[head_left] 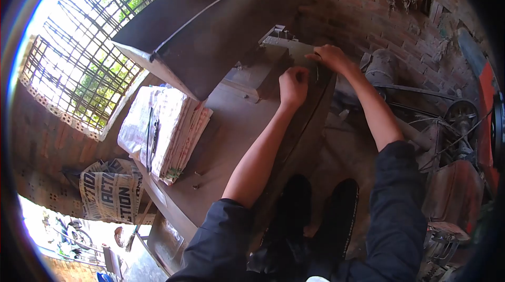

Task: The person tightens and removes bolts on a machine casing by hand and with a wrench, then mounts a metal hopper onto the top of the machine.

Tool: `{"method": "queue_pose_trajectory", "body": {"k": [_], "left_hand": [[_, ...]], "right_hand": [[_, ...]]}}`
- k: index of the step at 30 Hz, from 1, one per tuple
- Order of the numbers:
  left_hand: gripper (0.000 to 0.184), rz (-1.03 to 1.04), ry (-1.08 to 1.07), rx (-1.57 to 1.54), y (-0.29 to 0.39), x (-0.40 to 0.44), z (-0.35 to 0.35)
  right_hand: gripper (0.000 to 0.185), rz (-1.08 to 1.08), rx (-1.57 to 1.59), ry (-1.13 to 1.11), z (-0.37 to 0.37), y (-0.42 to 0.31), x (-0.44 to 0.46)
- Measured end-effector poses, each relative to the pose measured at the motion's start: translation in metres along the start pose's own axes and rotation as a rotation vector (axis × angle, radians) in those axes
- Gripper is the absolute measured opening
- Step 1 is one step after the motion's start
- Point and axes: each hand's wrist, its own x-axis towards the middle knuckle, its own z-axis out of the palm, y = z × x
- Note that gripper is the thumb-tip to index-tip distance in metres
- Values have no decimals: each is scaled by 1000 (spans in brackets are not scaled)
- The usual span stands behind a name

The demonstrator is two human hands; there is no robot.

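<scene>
My left hand point(293, 88) is curled closed just in front of a metal block point(258, 74) on the dark machine table point(226, 140). Whatever its fingers hold, if anything, is hidden or too small to make out. Farther out, my right hand point(330, 57) pinches the right end of a flat grey-green plate point(294, 49) that lies by the block. A thin pale strand point(317, 74) shows just below the right fingers. Above the table, to the left of both hands, hangs a large dark sheet-metal hopper point(210, 34).
A tied stack of printed sheets or sacks point(158, 129) sits on the table's left side. At right are a motor point(380, 69), a drive belt point(421, 92) and a pulley point(463, 111). A printed sack point(111, 190) hangs at left, below a barred window point(100, 45).
</scene>
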Motion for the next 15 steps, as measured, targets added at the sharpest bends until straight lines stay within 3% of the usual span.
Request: {"method": "queue_pose_trajectory", "body": {"k": [6, 8, 11, 15], "left_hand": [[10, 20, 302, -5, 4, 5, -2], [10, 57, 361, -5, 8, 6, -8], [10, 179, 521, 134, 14, 10, -18], [13, 196, 589, 69, 7, 27, -37]], "right_hand": [[45, -116, 145, -80, 5, -30, 19], [34, -264, 139, -115, -1, -49, 21], [29, -425, 299, 21, 3, -72, 13], [28, -366, 280, 30, 18, -91, 11]]}}
